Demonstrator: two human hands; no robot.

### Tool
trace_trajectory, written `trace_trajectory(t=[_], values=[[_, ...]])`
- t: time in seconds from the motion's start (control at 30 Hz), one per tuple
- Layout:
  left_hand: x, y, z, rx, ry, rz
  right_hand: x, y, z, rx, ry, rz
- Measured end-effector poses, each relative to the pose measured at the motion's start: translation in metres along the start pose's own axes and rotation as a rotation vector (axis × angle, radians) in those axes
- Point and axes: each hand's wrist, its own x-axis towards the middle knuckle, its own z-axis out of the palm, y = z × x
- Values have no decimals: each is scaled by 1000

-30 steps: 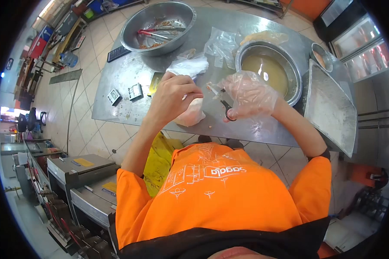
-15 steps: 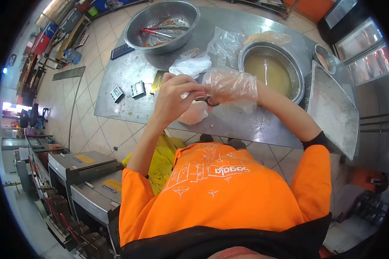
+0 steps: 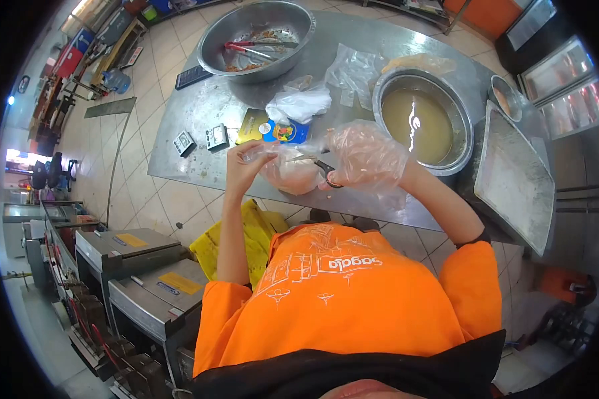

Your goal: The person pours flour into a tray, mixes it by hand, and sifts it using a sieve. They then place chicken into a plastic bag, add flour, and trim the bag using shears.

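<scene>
My bare left hand (image 3: 245, 161) pinches the top of a clear plastic bag (image 3: 291, 175) filled with something pinkish, held just above the near edge of the steel table (image 3: 199, 113). My right hand (image 3: 366, 159) wears a loose clear plastic glove and grips black-handled scissors (image 3: 321, 167). The blades point left against the stretched neck of the bag, between my two hands.
On the table stand a large steel bowl with tongs (image 3: 256, 36), a bowl of brownish liquid (image 3: 419, 120), a steel tray (image 3: 512, 173) and a small bowl (image 3: 506, 96). A white bag (image 3: 299, 103), a blue packet (image 3: 283, 131) and two small devices (image 3: 198, 139) lie near my hands.
Both hands dropped toward the table's near edge. My left hand moved left, pulling the bag's neck taut, and the scissors followed to it. The blue packet behind is now uncovered.
</scene>
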Motion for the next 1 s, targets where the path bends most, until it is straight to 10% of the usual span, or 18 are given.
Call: trace_trajectory(t=[0.07, 0.17, 1.0], values=[[1, -6, 7, -81, 62, -28, -2, -13, -14, -29, -280, 311], [-2, -7, 14, -94, 134, -12, -9, -8, 5, -62, 3, 216], [0, -13, 15, -233, 98, -60, -9, -9, -50, -3, -179, 307]])
